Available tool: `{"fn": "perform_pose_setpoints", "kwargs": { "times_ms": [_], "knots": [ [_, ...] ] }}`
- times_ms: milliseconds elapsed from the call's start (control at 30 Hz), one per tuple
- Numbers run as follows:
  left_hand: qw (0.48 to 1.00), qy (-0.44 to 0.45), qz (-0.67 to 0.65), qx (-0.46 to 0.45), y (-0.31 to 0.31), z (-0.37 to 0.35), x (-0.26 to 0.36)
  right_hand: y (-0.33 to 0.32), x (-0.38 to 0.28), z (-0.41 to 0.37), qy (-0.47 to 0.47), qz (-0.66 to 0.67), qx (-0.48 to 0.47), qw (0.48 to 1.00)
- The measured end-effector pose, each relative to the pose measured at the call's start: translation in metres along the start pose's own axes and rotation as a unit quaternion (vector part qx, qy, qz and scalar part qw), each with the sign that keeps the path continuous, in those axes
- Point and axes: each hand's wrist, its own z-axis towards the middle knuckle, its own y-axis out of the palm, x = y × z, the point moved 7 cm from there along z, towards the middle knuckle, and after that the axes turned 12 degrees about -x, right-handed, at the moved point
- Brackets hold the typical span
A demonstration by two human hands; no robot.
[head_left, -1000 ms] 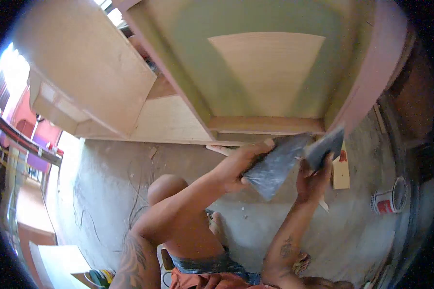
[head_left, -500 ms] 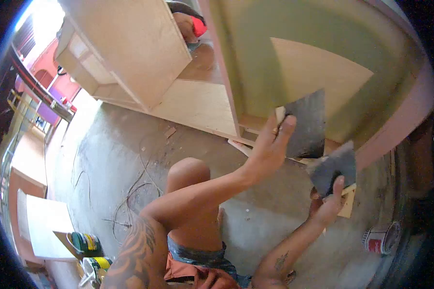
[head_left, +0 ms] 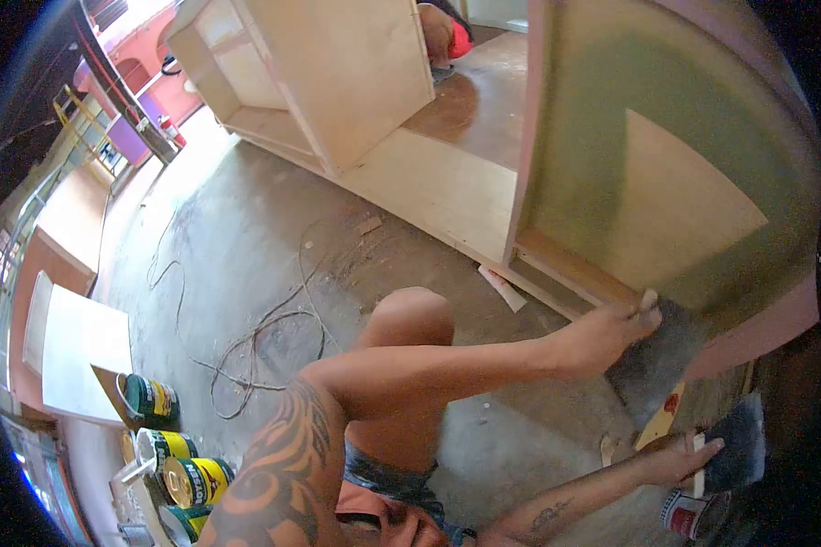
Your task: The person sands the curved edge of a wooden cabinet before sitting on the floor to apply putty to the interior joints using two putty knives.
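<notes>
My left hand (head_left: 604, 339), at the end of the arm with the large tattoo, grips a wide dark putty knife (head_left: 657, 360) with a pale handle edge. Its blade points down, in front of the lower part of a cabinet's inner panel (head_left: 675, 210), which is greenish with a pale patch. Lower and to the right, my right hand (head_left: 677, 460) is closed on a second putty knife (head_left: 737, 447), its broad grey blade tilted upward. A tin with a red and white label (head_left: 693, 515) stands just below that hand.
Pale wooden cabinets (head_left: 337, 82) stretch across the back, where another person (head_left: 438, 36) is partly visible. A thin cable (head_left: 255, 342) lies coiled on the concrete floor (head_left: 246, 237). Several paint cans (head_left: 196, 480) stand at lower left near a white board (head_left: 87, 351).
The view has swung so the cabinets sit further right. Both hands, still gripping their putty knives, have moved right and down, and the left one's blade now points downward.
</notes>
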Motion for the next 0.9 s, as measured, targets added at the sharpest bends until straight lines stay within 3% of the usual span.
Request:
{"fn": "perform_pose_setpoints", "kwargs": {
  "times_ms": [33, 67, 100, 133, 167, 233, 267, 333, 367, 400, 433, 467, 500, 533, 567, 600, 633, 667, 700, 767, 800, 833, 900],
  "knots": [
    [0.984, 0.004, -0.173, 0.049, -0.004, 0.006, -0.013, 0.003, 0.024, -0.007, 0.041, 0.017, -0.03, 0.999],
    [0.936, 0.011, -0.339, 0.094, -0.007, 0.008, -0.022, 0.015, 0.03, -0.016, 0.081, 0.034, -0.058, 0.994],
    [0.935, 0.012, -0.34, 0.097, -0.007, 0.01, -0.024, 0.021, 0.026, -0.022, 0.082, 0.033, -0.061, 0.994],
    [0.918, 0.051, -0.37, 0.131, -0.012, 0.011, -0.023, 0.044, 0.025, -0.031, 0.102, -0.07, -0.191, 0.974],
    [0.898, 0.092, -0.398, 0.163, -0.018, 0.009, -0.02, 0.075, 0.014, -0.052, 0.119, -0.171, -0.312, 0.927],
    [0.903, 0.09, -0.382, 0.174, -0.026, 0.007, -0.009, 0.114, 0.01, -0.091, 0.143, -0.357, -0.525, 0.759],
    [0.907, 0.086, -0.366, 0.189, -0.03, 0.006, -0.007, 0.103, 0.022, -0.086, 0.141, -0.359, -0.525, 0.759],
    [0.91, 0.064, -0.375, 0.166, -0.03, 0.005, -0.009, 0.07, 0.042, -0.059, 0.037, -0.342, -0.433, 0.833],
    [0.91, 0.036, -0.387, 0.142, -0.025, 0.004, -0.013, 0.079, 0.027, -0.06, 0.041, -0.347, -0.433, 0.831],
    [0.909, 0.03, -0.392, 0.137, -0.021, 0.002, -0.015, 0.075, 0.009, -0.05, 0.086, -0.248, -0.315, 0.912],
    [0.877, 0.028, -0.457, 0.145, -0.017, 0.001, -0.018, 0.065, -0.002, -0.047, 0.125, -0.142, -0.184, 0.964],
    [0.84, 0.027, -0.52, 0.152, -0.015, -0.001, -0.021, 0.061, -0.003, -0.05, 0.125, -0.15, -0.178, 0.964],
    [0.805, 0.001, -0.585, 0.099, -0.007, -0.002, -0.021, 0.064, -0.007, -0.053, 0.062, -0.132, -0.21, 0.967],
    [0.803, 0.0, -0.589, 0.094, -0.002, -0.001, -0.023, 0.069, -0.013, -0.058, -0.002, -0.113, -0.242, 0.964],
    [0.838, -0.01, -0.531, 0.123, -0.004, -0.002, -0.027, 0.07, -0.013, -0.061, -0.003, -0.117, -0.24, 0.964],
    [0.87, -0.019, -0.469, 0.153, -0.007, -0.005, -0.029, 0.085, -0.005, -0.072, 0.022, -0.256, -0.336, 0.906],
    [0.87, -0.02, -0.47, 0.15, -0.005, -0.004, -0.029, 0.095, 0.007, -0.084, 0.048, -0.385, -0.422, 0.819],
    [0.909, 0.031, -0.4, 0.114, -0.005, -0.001, -0.019, 0.098, 0.024, -0.097, 0.074, -0.5, -0.494, 0.707],
    [0.939, 0.083, -0.326, 0.077, -0.004, 0.002, -0.008, 0.078, 0.061, -0.099, 0.077, -0.501, -0.492, 0.708],
    [0.936, 0.101, -0.322, 0.105, 0.005, -0.004, 0.011, 0.036, 0.118, -0.102, -0.209, -0.478, -0.41, 0.749],
    [0.93, 0.122, -0.317, 0.139, 0.003, -0.008, 0.019, 0.037, 0.114, -0.087, -0.156, -0.436, -0.397, 0.793],
    [0.931, 0.119, -0.318, 0.137, 0.002, -0.008, 0.014, 0.044, 0.096, -0.074, -0.027, -0.355, -0.395, 0.847],
    [0.925, -0.006, -0.375, 0.056, 0.016, -0.003, -0.01, 0.051, 0.066, -0.057, 0.149, -0.141, -0.324, 0.923]
  ]
}}
